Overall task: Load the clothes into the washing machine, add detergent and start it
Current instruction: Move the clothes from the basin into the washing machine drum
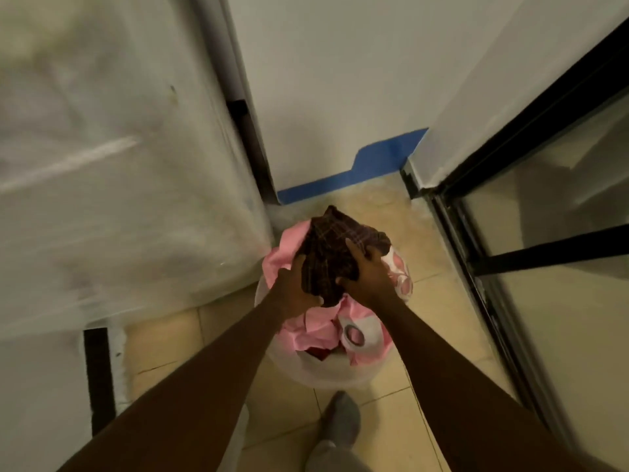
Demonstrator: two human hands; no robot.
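Note:
A white laundry basket [323,374] stands on the tiled floor, heaped with pink clothes [315,330] and a pink-and-white patterned piece [400,272]. On top lies a dark plaid garment [332,247]. My left hand [294,284] grips its left side and my right hand [367,275] grips its right side, both reaching down from above. The big white appliance [119,165] on the left, wrapped in plastic film, looks like the washing machine; its door and controls are out of view.
A glass door with a black frame [531,212] stands on the right. A white wall with a blue skirting strip [367,168] closes the far end. My grey-socked foot [340,420] stands on the narrow strip of beige tiles behind the basket.

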